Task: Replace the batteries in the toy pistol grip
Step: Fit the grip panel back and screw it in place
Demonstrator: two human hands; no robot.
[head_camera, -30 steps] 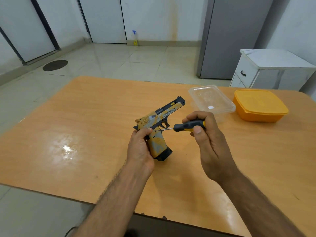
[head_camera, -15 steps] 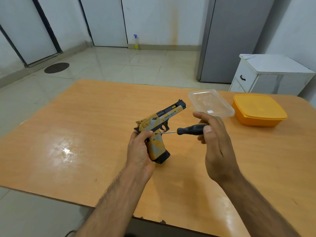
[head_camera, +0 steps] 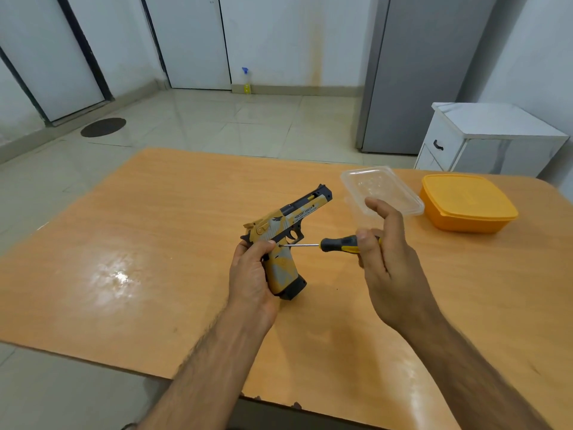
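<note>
- Left hand [head_camera: 251, 276]: bare, no glove, no ring seen.
- Right hand [head_camera: 392, 265]: bare, no glove, no ring seen.
- Both forearms: bare to the frame edge, hairy; no sleeve in view.
- Wrists: no watch or band seen.

Yellow-and-grey toy pistol [head_camera: 286, 226] with black slide held upright above the table, barrel pointing up and away; black-and-yellow screwdriver [head_camera: 336, 244] lies level, tip at the grip's upper side

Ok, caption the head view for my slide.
Left hand holds the toy pistol while right hand drives a screwdriver into its grip.
</note>
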